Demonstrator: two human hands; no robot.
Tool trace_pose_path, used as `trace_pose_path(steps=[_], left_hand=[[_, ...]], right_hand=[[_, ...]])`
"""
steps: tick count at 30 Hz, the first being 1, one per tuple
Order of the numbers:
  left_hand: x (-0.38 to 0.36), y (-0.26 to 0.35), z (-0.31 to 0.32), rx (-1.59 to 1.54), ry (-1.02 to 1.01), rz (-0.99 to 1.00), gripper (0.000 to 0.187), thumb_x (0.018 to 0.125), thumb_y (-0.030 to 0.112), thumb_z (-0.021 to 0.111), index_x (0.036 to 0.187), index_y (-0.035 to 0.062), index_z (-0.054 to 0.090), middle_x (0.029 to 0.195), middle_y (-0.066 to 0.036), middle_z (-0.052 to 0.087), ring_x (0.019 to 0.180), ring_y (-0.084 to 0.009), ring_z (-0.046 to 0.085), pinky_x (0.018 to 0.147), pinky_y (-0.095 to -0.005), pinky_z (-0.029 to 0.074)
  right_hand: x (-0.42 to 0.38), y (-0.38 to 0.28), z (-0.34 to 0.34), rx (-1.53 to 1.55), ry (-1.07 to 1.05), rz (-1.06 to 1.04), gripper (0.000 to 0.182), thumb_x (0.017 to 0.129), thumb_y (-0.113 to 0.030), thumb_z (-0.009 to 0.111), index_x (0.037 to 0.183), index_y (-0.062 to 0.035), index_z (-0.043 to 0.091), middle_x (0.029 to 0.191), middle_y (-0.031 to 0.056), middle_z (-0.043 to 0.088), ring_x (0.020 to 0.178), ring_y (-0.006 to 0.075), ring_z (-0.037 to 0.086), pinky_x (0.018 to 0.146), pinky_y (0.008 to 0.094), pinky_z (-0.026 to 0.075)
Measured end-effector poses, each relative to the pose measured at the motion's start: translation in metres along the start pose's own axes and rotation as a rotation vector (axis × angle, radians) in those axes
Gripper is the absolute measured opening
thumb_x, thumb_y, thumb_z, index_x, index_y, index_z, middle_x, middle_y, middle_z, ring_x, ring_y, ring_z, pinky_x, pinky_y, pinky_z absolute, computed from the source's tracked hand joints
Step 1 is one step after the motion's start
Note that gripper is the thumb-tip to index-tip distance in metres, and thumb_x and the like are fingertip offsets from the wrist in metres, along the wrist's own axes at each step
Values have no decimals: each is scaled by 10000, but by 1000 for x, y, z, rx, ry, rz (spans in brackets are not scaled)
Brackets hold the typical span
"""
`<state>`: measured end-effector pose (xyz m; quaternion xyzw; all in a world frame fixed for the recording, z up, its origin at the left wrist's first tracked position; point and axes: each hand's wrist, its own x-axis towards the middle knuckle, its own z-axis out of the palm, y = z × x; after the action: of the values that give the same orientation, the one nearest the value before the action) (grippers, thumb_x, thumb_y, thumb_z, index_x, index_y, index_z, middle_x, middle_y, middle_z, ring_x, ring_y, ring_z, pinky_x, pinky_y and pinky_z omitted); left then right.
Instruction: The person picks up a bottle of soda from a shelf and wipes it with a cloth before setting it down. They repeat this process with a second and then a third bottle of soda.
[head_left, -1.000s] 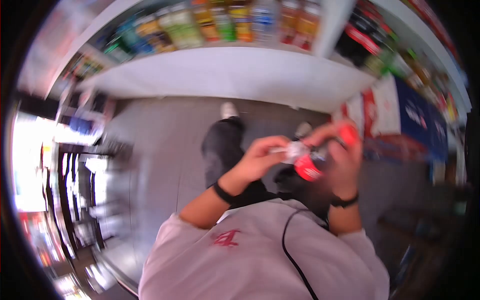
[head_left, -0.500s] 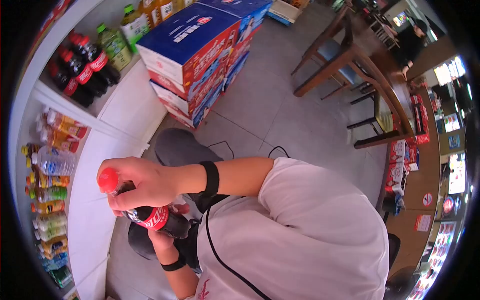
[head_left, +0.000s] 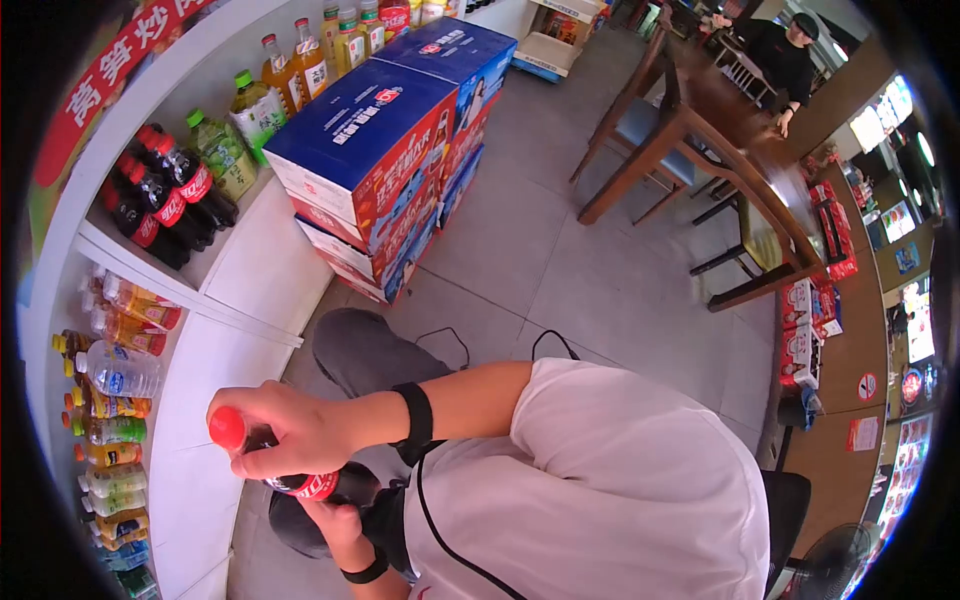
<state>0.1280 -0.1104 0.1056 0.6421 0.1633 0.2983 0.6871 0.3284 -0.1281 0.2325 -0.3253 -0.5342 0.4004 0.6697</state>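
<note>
A cola bottle (head_left: 318, 487) with a red cap (head_left: 227, 428) and red label lies tilted across both hands, its cap toward the shelves. My right hand (head_left: 280, 425) wraps round its neck and upper part, fingers closed. Lower down, my left hand (head_left: 338, 527) holds the label end and base from beneath; the bottle hides most of its fingers. Both wrists wear black bands. More cola bottles (head_left: 165, 205) stand upright on the upper shelf to the left.
Drink bottles (head_left: 115, 430) line a lower shelf at the left edge. Stacked blue and red cartons (head_left: 350, 150) stand on the floor ahead. Wooden table (head_left: 735, 130) and chairs are at upper right, with a person (head_left: 770, 65) beside them. Black cables run over my shirt and floor.
The view has shifted, so the shelves, cartons and my hands appear lower, and the person by the table shows more fully. Both hands still hold the cola bottle.
</note>
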Motion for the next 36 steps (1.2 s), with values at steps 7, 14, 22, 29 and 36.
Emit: trace_pose_path(steps=[7, 14, 22, 29, 36], left_hand=[[14, 29, 24, -24, 194, -14, 863, 724, 301, 821, 1394, -28, 388, 1213, -135, 586, 1067, -258, 612, 925, -383, 493], [26, 52, 25, -370, 236, -121, 716, 738, 302, 784, 1287, -28, 463, 1034, -148, 636, 923, -255, 657, 788, -362, 543], [29, 47, 19, -517, 247, -185, 673, 776, 135, 734, 1352, -6, 417, 1158, -139, 604, 1049, -265, 632, 895, -391, 534], [24, 38, 7, -522, 269, -208, 737, 774, 103, 737, 1409, 7, 375, 1293, -139, 556, 1183, -268, 584, 979, -401, 503], [38, 51, 13, -577, 332, -65, 829, 785, 92, 748, 1473, 20, 291, 1412, -140, 484, 1250, -258, 539, 1019, -388, 469]], right_hand=[[3, 16, -11, -64, -139, -101, 371, 1067, -321, 375, 1189, -10, 537, 1179, 119, 593, 1052, 176, 576, 916, 335, 468], [-37, 26, -20, 7, -238, 599, 350, 1034, -173, 495, 1341, -10, 540, 1161, 62, 641, 922, 115, 610, 788, 260, 500], [-50, 50, -1, -229, 92, 328, 268, 1014, -171, 534, 1162, 20, 651, 756, 59, 635, 662, 80, 574, 589, 251, 461], [-52, 48, 3, -289, 173, 199, 257, 1006, -138, 540, 1166, 32, 647, 870, 102, 679, 748, 100, 599, 691, 266, 489], [-52, 33, 6, -354, 22, -111, 275, 980, -93, 548, 1216, 18, 635, 1337, 203, 554, 1181, 284, 584, 965, 340, 472]])
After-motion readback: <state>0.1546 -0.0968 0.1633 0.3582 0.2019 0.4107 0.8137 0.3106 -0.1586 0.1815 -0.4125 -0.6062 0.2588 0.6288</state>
